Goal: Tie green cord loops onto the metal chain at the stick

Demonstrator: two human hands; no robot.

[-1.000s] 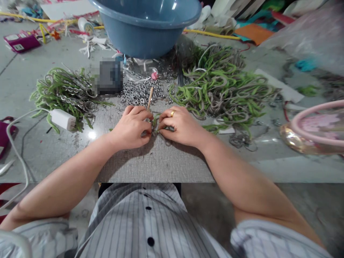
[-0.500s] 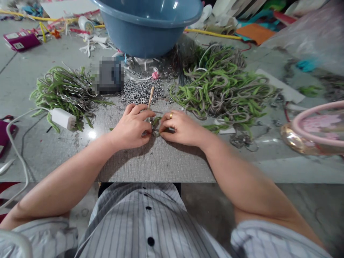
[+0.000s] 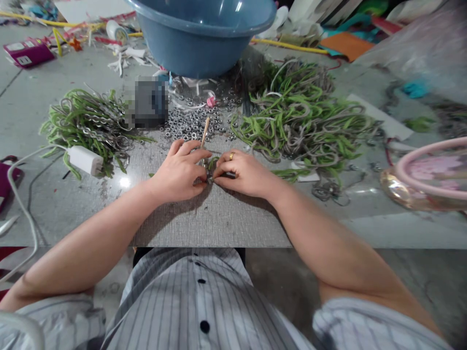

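My left hand is closed, fingers curled, at the middle of the table. A thin wooden stick points up from between its fingers; its lower end is hidden. My right hand, with a gold ring, pinches a green and grey cord close to the left fingertips. Something small and shiny shows between the two hands, too small to make out. Behind them lie many small metal rings. A heap of green and grey cords spreads on the right, and a bundle of cords with metal chains lies on the left.
A large blue basin stands at the back. On the left are a white charger plug with its cable and a purple box. A pink-handled bag sits at the right, near a clear plastic sheet.
My right hand has shifted slightly left, its fingertips closer to the left hand. The left hand and the stick stay almost in place.
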